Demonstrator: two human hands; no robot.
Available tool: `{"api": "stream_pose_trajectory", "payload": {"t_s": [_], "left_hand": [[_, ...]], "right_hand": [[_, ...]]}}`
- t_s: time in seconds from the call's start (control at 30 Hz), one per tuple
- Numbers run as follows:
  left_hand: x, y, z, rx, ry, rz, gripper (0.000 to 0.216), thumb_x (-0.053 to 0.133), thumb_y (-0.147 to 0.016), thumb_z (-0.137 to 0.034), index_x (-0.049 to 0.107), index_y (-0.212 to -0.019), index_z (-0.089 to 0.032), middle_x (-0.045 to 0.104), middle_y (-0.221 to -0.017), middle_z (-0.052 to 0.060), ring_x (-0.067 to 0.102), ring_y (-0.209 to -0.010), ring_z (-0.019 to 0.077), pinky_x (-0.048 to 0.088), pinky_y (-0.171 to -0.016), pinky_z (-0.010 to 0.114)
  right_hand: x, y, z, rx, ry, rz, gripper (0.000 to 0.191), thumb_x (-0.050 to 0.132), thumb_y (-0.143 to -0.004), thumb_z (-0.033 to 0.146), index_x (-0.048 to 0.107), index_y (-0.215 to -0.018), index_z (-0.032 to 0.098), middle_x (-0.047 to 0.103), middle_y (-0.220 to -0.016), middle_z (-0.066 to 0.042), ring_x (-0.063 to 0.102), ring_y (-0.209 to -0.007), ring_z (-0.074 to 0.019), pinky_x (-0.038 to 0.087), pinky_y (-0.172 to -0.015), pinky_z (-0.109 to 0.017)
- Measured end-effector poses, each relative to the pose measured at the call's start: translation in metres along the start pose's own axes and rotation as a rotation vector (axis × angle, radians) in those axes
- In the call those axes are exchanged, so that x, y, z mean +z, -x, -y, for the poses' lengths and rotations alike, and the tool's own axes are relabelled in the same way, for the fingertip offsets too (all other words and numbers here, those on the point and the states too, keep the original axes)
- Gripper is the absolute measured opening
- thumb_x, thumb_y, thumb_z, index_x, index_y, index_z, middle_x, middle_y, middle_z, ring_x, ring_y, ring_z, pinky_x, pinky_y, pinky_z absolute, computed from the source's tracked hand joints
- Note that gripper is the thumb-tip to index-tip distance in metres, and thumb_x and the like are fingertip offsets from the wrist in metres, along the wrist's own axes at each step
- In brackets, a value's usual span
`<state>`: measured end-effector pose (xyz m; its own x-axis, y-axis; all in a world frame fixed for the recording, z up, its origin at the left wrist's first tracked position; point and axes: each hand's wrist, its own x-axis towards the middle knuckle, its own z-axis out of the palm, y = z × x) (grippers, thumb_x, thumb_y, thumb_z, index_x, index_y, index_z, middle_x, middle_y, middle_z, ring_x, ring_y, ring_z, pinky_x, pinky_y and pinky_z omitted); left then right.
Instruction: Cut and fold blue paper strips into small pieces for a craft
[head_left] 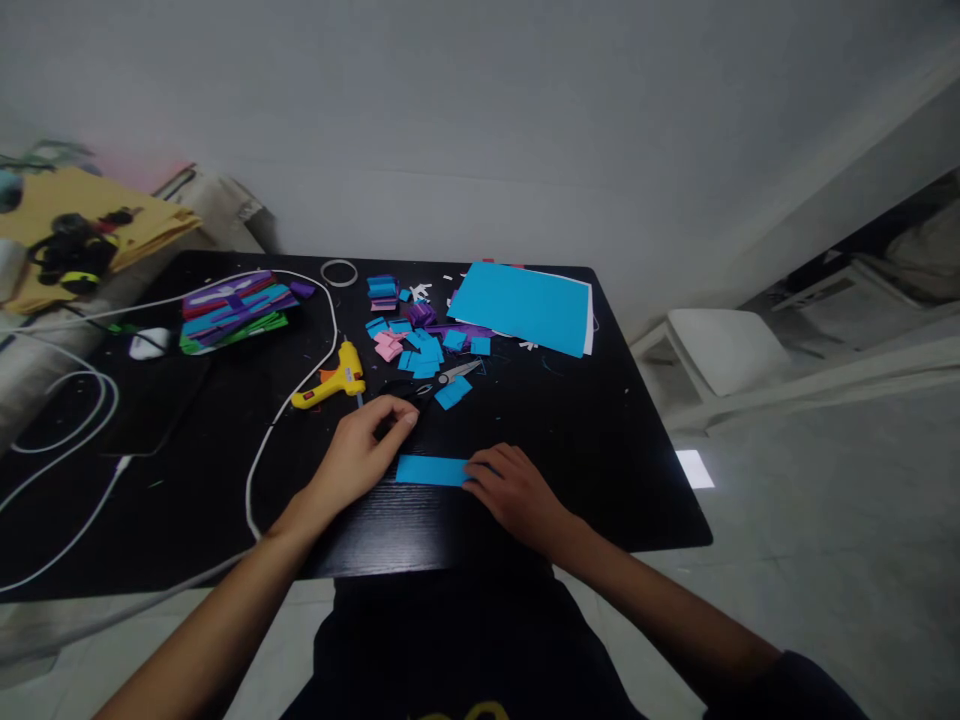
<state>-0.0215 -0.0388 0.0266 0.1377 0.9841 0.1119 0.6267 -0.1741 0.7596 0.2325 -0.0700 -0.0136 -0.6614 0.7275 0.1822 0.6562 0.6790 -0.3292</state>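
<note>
Black tabletop [600, 450] bears a blue paper strip [431, 470] lying left to right, its right end under the nearer right hand [516, 490], its left end beside the curled left hand [361, 448], both grips unclear.

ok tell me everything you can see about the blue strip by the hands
The blue strip is a narrow, plain rectangle that looks like paper or card. It lies flat on the black tabletop, toward the near edge, running roughly left to right. The right hand covers its right end, so its full length is hidden; whether that hand pinches or only presses it is unclear. The left hand rests near the bare left end.
</note>
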Motion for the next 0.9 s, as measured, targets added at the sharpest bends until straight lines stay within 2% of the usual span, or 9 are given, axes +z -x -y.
{"api": "stream_pose_trajectory", "payload": {"t_s": [0.1, 0.23, 0.37, 0.4, 0.5, 0.57, 0.67, 0.77, 0.9], "left_hand": [[0.001, -0.009, -0.004, 0.040, -0.027, -0.036, 0.027, 0.051, -0.101, -0.040, 0.070, -0.101, -0.020, 0.074, -0.100, 0.003, 0.068, -0.092, 0.0191, 0.052, -0.084, 0.030], [0.003, -0.017, -0.011, 0.155, -0.079, -0.051, 0.025, 0.050, -0.102, -0.035, 0.069, -0.101, -0.020, 0.073, -0.100, 0.004, 0.067, -0.093, 0.0197, 0.051, -0.087, 0.031], [0.003, -0.018, -0.011, 0.192, -0.090, -0.051, 0.023, 0.050, -0.102, -0.033, 0.069, -0.101, -0.020, 0.072, -0.098, 0.004, 0.067, -0.090, 0.0192, 0.052, -0.083, 0.030], [0.003, -0.018, -0.010, 0.189, -0.086, -0.053, 0.022, 0.051, -0.102, -0.033, 0.069, -0.101, -0.020, 0.072, -0.098, 0.004, 0.066, -0.089, 0.0189, 0.052, -0.082, 0.030], [0.001, -0.016, -0.006, 0.178, -0.059, -0.051, 0.021, 0.053, -0.101, -0.033, 0.069, -0.101, -0.020, 0.072, -0.096, 0.003, 0.066, -0.087, 0.0181, 0.051, -0.080, 0.029], [-0.002, -0.017, -0.004, 0.177, -0.048, -0.057, 0.020, 0.054, -0.100, -0.034, 0.069, -0.100, -0.020, 0.072, -0.095, 0.003, 0.067, -0.086, 0.0180, 0.051, -0.078, 0.028], [-0.006, -0.022, -0.004, 0.202, -0.073, -0.087, 0.020, 0.054, -0.100, -0.033, 0.069, -0.099, -0.019, 0.072, -0.094, 0.003, 0.066, -0.086, 0.0184, 0.050, -0.078, 0.029], [-0.009, -0.030, -0.006, 0.207, -0.070, -0.111, 0.022, 0.053, -0.100, -0.034, 0.069, -0.098, -0.019, 0.072, -0.094, 0.004, 0.066, -0.087, 0.0188, 0.049, -0.080, 0.030], [-0.002, -0.042, -0.009, 0.128, 0.050, -0.136, 0.029, 0.052, -0.100, -0.041, 0.069, -0.095, -0.019, 0.072, -0.090, 0.003, 0.065, -0.083, 0.0187, 0.047, -0.075, 0.029]], "right_hand": [[0.002, 0.001, 0.003, 0.022, -0.042, -0.006, 0.028, 0.064, -0.098, 0.036, 0.069, -0.116, 0.015, 0.070, -0.116, -0.013, 0.061, -0.104, -0.0261, 0.051, -0.090, -0.042], [0.011, 0.019, 0.008, -0.018, -0.107, -0.020, 0.072, 0.077, -0.081, 0.059, 0.061, -0.132, 0.012, 0.063, -0.134, -0.020, 0.056, -0.122, -0.0349, 0.048, -0.101, -0.052], [0.014, 0.053, 0.009, -0.099, -0.158, -0.045, 0.081, 0.080, -0.077, 0.061, 0.057, -0.137, 0.012, 0.061, -0.139, -0.021, 0.052, -0.130, -0.0357, 0.047, -0.105, -0.052], [0.013, 0.060, 0.010, -0.122, -0.160, -0.049, 0.077, 0.080, -0.079, 0.057, 0.057, -0.137, 0.012, 0.062, -0.138, -0.020, 0.054, -0.129, -0.0350, 0.047, -0.105, -0.052], [0.008, 0.073, 0.012, -0.127, -0.171, -0.085, 0.035, 0.073, -0.092, 0.031, 0.065, -0.123, 0.016, 0.071, -0.123, -0.013, 0.063, -0.115, -0.0270, 0.052, -0.096, -0.043], [0.005, 0.074, 0.015, -0.109, -0.226, -0.109, 0.014, 0.066, -0.096, 0.023, 0.068, -0.109, 0.019, 0.075, -0.108, -0.008, 0.067, -0.101, -0.0223, 0.054, -0.086, -0.037], [-0.002, 0.066, 0.017, -0.081, -0.320, -0.104, 0.009, 0.058, -0.100, 0.020, 0.068, -0.101, 0.019, 0.076, -0.095, -0.005, 0.067, -0.083, -0.0183, 0.053, -0.075, -0.033], [-0.012, 0.048, 0.016, 0.066, -0.490, -0.112, 0.013, 0.055, -0.101, 0.024, 0.068, -0.100, 0.020, 0.075, -0.094, -0.006, 0.069, -0.083, -0.0193, 0.054, -0.076, -0.034], [-0.027, 0.002, 0.008, 0.577, -0.978, -0.269, 0.021, 0.059, -0.098, 0.043, 0.064, -0.097, 0.022, 0.072, -0.083, -0.003, 0.069, -0.071, -0.0186, 0.055, -0.066, -0.031]]}}
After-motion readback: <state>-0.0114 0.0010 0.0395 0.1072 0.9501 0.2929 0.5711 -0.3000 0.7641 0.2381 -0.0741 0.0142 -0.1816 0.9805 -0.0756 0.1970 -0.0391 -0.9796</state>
